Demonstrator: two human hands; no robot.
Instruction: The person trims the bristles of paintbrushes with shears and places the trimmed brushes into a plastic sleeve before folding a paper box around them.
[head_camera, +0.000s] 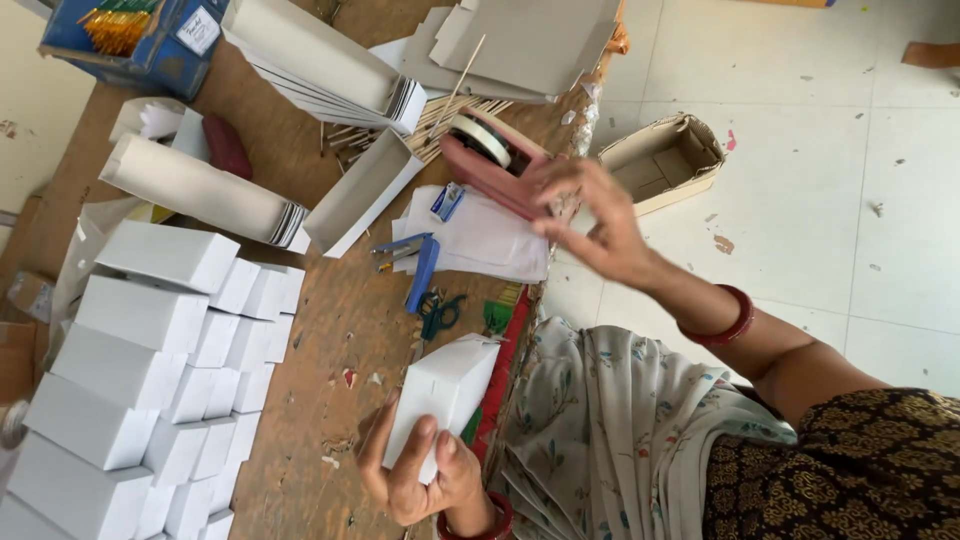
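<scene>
We see the left hand gripping a white box at the table edge, fingers wrapped round its lower end. The right hand is on the pink tape dispenser, fingers loosely curled; whether they pinch tape, we can't tell. Box stacks, stapler and scissors lie nearby.

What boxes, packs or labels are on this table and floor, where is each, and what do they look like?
White box: left hand, small, oblong.
White boxes: table's left, stacked rows.
Flat cartons: upper left, folded, white.
Blue box: top left corner, white label.
Cardboard box: floor, open, brown.
Tape dispenser: table edge by right hand, pink.
</scene>
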